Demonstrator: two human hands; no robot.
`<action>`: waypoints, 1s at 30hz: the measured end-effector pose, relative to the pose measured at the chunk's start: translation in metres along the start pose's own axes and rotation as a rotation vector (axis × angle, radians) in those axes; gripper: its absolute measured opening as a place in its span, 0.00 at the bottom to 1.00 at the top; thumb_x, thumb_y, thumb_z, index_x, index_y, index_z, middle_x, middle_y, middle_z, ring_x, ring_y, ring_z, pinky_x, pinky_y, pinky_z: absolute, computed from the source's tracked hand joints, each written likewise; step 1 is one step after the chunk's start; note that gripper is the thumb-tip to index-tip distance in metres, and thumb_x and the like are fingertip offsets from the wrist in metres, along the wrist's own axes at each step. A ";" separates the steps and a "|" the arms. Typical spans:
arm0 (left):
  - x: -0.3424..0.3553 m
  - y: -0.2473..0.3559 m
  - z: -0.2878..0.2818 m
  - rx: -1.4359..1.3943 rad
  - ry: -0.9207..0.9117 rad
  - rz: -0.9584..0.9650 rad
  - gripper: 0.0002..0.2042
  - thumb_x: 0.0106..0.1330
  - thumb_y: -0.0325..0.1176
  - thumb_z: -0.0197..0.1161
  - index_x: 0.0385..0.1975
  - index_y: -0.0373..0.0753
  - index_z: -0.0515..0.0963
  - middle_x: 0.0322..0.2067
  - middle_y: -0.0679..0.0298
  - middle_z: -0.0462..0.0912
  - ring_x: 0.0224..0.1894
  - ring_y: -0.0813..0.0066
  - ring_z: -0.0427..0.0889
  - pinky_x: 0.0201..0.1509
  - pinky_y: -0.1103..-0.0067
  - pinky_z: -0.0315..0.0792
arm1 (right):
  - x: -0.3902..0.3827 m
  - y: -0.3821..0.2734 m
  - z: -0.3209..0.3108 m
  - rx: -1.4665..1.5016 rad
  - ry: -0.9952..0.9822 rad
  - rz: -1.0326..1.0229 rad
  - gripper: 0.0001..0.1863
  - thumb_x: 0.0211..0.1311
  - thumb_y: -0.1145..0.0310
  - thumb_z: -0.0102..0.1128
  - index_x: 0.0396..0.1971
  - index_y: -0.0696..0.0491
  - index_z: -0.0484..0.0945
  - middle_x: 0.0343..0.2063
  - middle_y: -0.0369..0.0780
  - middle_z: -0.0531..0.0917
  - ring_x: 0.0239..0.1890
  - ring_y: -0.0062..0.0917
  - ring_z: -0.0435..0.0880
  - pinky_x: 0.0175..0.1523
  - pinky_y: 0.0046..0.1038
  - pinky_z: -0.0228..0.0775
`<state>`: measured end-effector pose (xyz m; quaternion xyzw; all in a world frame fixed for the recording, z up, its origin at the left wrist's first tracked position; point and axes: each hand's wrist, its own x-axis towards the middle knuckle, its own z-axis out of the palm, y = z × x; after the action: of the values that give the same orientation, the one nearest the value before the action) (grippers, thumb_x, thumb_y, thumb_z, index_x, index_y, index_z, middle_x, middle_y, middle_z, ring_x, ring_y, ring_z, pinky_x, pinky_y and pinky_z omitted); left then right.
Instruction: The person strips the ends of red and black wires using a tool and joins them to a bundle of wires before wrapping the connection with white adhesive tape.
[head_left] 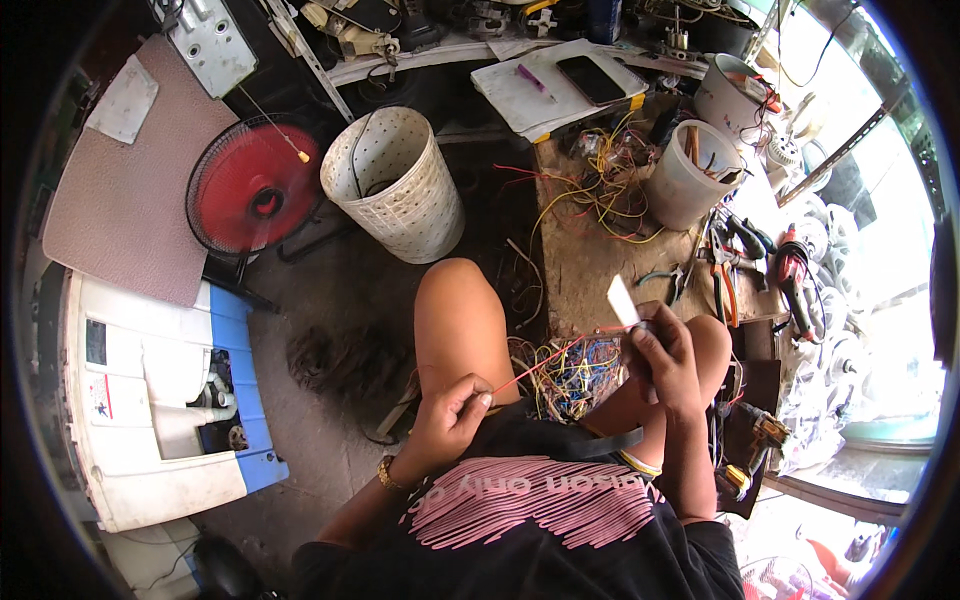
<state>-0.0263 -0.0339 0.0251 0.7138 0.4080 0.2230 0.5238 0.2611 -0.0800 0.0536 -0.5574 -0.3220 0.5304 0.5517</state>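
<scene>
A thin red wire (540, 363) runs taut between my hands, over the gap between my knees. My left hand (450, 420) pinches its lower end between thumb and fingers, close to my left thigh. My right hand (662, 360), above my right knee, is closed on a flat, bright white piece (622, 301) that sticks up past the fingers. The wire's other end meets those same fingers; how it is gripped there is hidden. Beneath the wire lies a tangled heap of coloured wires (575, 380).
A wooden bench (585, 260) ahead right bears loose wires (605, 185), a white tub (690, 180), pliers (722, 265) and a red tool (793, 275). A speckled bin (400, 190) and red fan (255, 190) stand ahead left. A phone (592, 80) rests on a white board (510, 95).
</scene>
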 end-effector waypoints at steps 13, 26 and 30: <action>0.013 0.009 0.022 -0.404 0.022 0.000 0.08 0.71 0.28 0.51 0.29 0.35 0.73 0.18 0.77 0.62 0.20 0.91 0.58 0.24 0.88 0.53 | -0.016 0.038 0.058 0.178 -0.223 0.095 0.10 0.69 0.72 0.49 0.47 0.55 0.65 0.24 0.38 0.78 0.20 0.15 0.72 0.25 0.15 0.63; 0.009 0.003 0.020 -0.296 -0.030 0.020 0.07 0.71 0.28 0.51 0.30 0.35 0.72 0.25 0.75 0.68 0.25 0.90 0.62 0.30 0.89 0.58 | -0.013 0.047 0.058 0.096 -0.185 0.021 0.07 0.70 0.72 0.50 0.44 0.55 0.66 0.25 0.36 0.78 0.24 0.13 0.74 0.27 0.15 0.63; 0.009 0.001 0.021 -0.308 -0.032 0.064 0.07 0.71 0.28 0.50 0.31 0.35 0.72 0.24 0.75 0.68 0.25 0.90 0.61 0.29 0.89 0.58 | -0.013 0.041 0.059 0.095 -0.168 -0.001 0.08 0.69 0.73 0.50 0.44 0.56 0.66 0.24 0.36 0.78 0.23 0.14 0.74 0.27 0.15 0.63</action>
<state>-0.0045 -0.0385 0.0177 0.6410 0.3376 0.2879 0.6263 0.1934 -0.0838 0.0274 -0.4841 -0.3415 0.5897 0.5489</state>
